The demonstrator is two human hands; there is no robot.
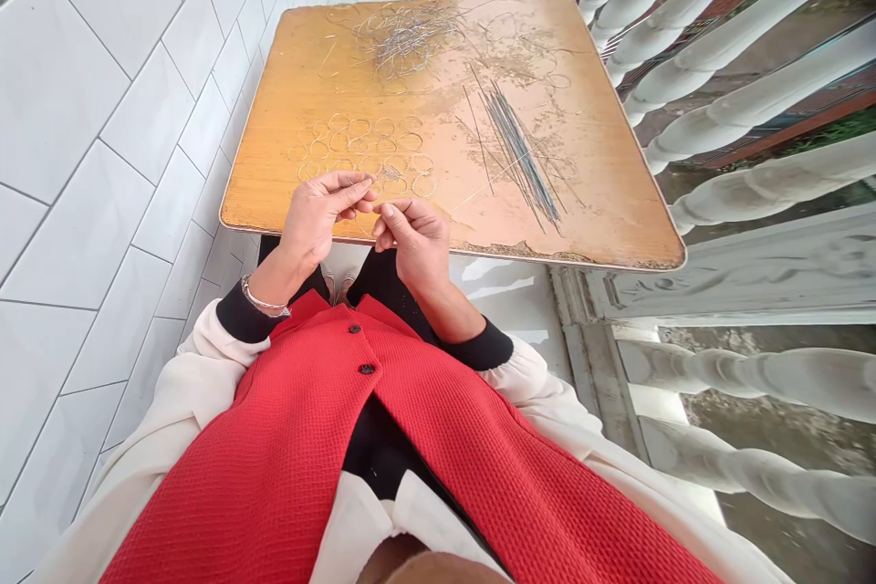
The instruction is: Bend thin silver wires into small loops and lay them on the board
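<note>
Just over the near edge of a worn orange wooden tabletop (pixel 294 82), my left hand (pixel 318 217) and my right hand (pixel 411 242) pinch close together. Their fingertips seem to hold a thin wire between them, too fine to see clearly. Wire rings (pixel 359 151) lie in loose rows just beyond my hands. Farther back sits a tangled heap of fine silvery wire (pixel 407 41). To the right lies a bundle of straight thin metal rods (pixel 518 151).
A white tiled wall (pixel 123 164) runs along the table's left side. A white balustrade (pixel 745 100) stands along the right. My red waistcoat (pixel 356 401) and cream sleeves fill the lower view, with a metal bangle (pixel 264 299) on my left wrist.
</note>
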